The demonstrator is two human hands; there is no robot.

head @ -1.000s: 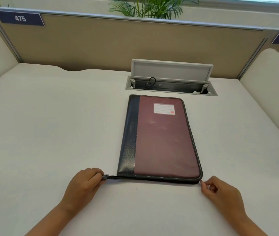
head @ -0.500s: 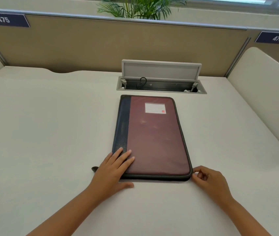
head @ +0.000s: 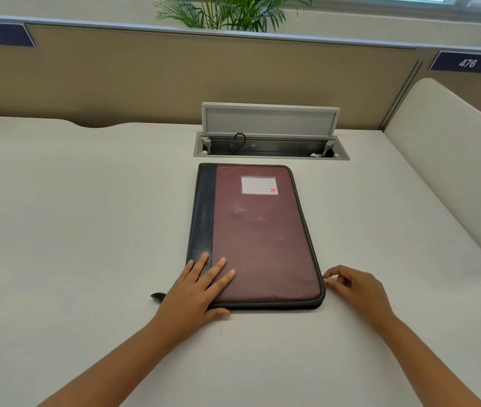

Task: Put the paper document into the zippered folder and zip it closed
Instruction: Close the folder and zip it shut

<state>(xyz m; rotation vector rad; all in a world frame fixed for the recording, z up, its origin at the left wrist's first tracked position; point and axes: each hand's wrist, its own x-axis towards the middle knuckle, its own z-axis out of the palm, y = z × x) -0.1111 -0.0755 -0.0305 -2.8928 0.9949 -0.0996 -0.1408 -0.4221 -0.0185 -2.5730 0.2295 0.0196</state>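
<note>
A maroon zippered folder (head: 262,236) with a dark navy spine strip and a white label lies flat and closed on the white desk (head: 72,230). My left hand (head: 195,292) rests flat on its near left corner, fingers spread. The black zipper pull tab (head: 158,296) sticks out on the desk just left of that hand. My right hand (head: 356,289) hovers loosely curled beside the folder's near right corner, fingertips close to the edge, holding nothing. No paper document is visible.
An open cable tray (head: 268,148) with a raised grey lid and a black cable is sunk in the desk just behind the folder. Tan partitions with number plates stand at the back. A padded white divider (head: 453,160) rises at the right.
My left hand let go of the zipper pull and moved onto the folder's near left corner, lying flat. My right hand lifted slightly off the near right corner.
</note>
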